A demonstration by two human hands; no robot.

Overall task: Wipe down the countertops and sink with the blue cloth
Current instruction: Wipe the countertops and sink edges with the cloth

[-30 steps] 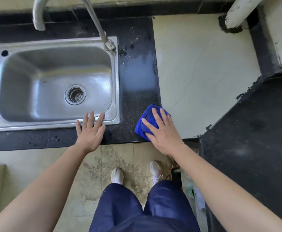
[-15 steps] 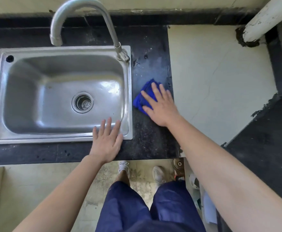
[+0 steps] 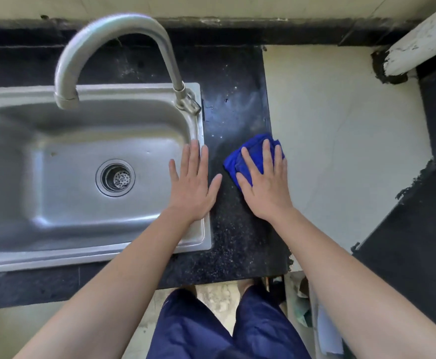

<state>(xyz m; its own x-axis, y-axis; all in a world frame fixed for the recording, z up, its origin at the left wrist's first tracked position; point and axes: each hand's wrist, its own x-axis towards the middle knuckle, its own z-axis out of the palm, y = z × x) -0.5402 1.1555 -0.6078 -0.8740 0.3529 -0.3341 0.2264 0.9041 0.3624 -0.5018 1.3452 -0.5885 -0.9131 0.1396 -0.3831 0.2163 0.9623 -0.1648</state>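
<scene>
The blue cloth point(image 3: 249, 154) lies crumpled on the black speckled countertop point(image 3: 235, 237), at its border with a pale cream surface. My right hand point(image 3: 264, 182) presses flat on the cloth, fingers spread, covering its near half. My left hand point(image 3: 192, 185) rests flat and spread on the right rim of the steel sink point(image 3: 64, 182), holding nothing. The sink has a round drain strainer point(image 3: 115, 178) in its basin, which looks dry with a few specks.
A curved steel faucet point(image 3: 113, 42) arches over the sink from its back right corner. The cream surface point(image 3: 341, 151) stretches to the right. A white pipe point(image 3: 418, 42) slants in at the top right. A second dark counter point(image 3: 418, 242) runs along the right.
The right hand slid the cloth from the counter's front edge toward the back, then to the right. My left hand moved from the sink's front rim onto its right rim. The camera moved closer.
</scene>
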